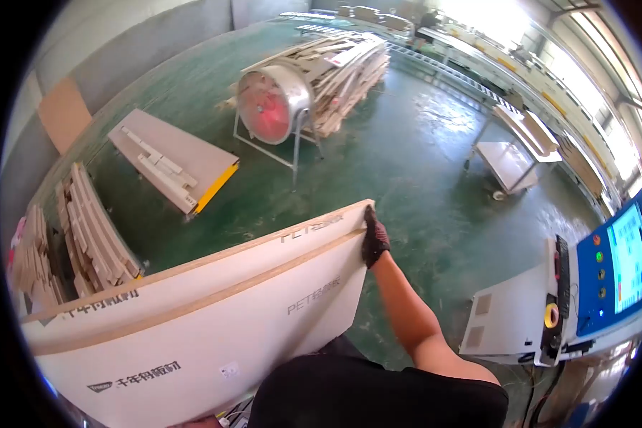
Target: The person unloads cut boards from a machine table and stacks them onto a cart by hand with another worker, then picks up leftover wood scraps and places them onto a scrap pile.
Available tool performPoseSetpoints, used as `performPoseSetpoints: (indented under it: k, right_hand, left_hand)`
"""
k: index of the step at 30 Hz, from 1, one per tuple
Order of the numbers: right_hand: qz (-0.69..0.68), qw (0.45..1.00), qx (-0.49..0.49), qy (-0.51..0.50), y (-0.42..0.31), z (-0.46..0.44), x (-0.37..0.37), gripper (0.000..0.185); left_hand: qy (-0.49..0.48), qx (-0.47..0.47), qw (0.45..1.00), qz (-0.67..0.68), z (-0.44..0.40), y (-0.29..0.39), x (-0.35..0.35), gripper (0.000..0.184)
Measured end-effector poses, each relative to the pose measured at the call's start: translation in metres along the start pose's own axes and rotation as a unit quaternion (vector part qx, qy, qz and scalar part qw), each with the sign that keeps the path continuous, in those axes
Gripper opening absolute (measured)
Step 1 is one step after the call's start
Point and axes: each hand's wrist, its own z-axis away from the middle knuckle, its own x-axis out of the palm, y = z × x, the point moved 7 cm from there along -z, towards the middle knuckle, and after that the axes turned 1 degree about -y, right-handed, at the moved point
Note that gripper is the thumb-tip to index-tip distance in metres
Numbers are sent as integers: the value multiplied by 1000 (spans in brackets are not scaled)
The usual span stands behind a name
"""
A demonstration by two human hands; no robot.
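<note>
Two large white boards [214, 314] with brown raw edges and printed lettering stand tilted in front of my body, one close behind the other. My right hand [375, 239], in a dark glove, is closed around their upper right corner, its fingers partly hidden behind the rear board [314, 228]. A small white label is stuck on the nearer board. At the bottom edge of the view, a sliver of my left hand or arm [205, 423] shows below the nearer board; its fingers are hidden.
A drum fan [272, 103] stands before a heap of board offcuts [349, 68]. A low pallet [171, 153] with strips and stacked strips [96, 235] lie left. A wheeled cart [510, 160] stands right, beyond a blue control panel [617, 260]. A person [426, 25] is far back.
</note>
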Motion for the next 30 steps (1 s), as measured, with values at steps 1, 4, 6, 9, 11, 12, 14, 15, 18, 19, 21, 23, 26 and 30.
performPoseSetpoints:
  k: [1, 4, 6, 9, 11, 12, 14, 15, 18, 19, 21, 23, 26, 30]
  right_hand:
    - [-64, 997, 34, -8, 9, 5, -3, 80]
    - [-96, 994, -3, -58, 44, 4, -39, 77]
    - [-165, 955, 21, -244, 59, -45, 45, 86]
    - [-132, 903, 37, -407, 60, -134, 82, 89]
    - [-122, 878, 144, -440, 51, -106, 117, 92]
    - [-87, 864, 152, -471, 60, -113, 121, 94]
    - [66, 939, 70, -330, 75, -80, 169, 96]
    - [83, 951, 53, -293, 66, -76, 165, 95]
    - [65, 951, 36, -300, 106, -41, 199, 94]
    - [52, 949, 30, -310, 124, -33, 213, 94]
    - [55, 951, 92, -291, 193, -71, 215, 94]
    - [48, 947, 103, -301, 223, -55, 242, 93]
    - [33, 941, 97, -324, 230, -58, 270, 92]
    - [21, 927, 100, -361, 237, -41, 323, 91]
  left_hand:
    - [1, 3, 1000, 9, 3, 7, -8, 95]
    - [17, 53, 997, 52, 29, 37, -50, 96]
    - [37, 107, 990, 86, 21, 42, -62, 97]
    - [115, 224, 964, 79, 82, 50, -69, 94]
    - [177, 313, 933, -29, 145, 57, -56, 91]
    - [181, 317, 931, -10, 170, 62, -66, 91]
    - [184, 289, 939, 29, 165, 72, -98, 92]
    - [198, 275, 939, 59, 187, 77, -92, 93]
    - [213, 252, 936, 124, 151, 102, -139, 96]
    - [207, 264, 934, 126, 131, 108, -166, 97]
    - [227, 281, 930, 58, 115, 77, -130, 98]
    - [221, 296, 927, 61, 94, 108, -147, 98]
    - [246, 326, 909, 83, 83, 121, -154, 89]
    - [297, 345, 885, 98, 107, 154, -178, 91]
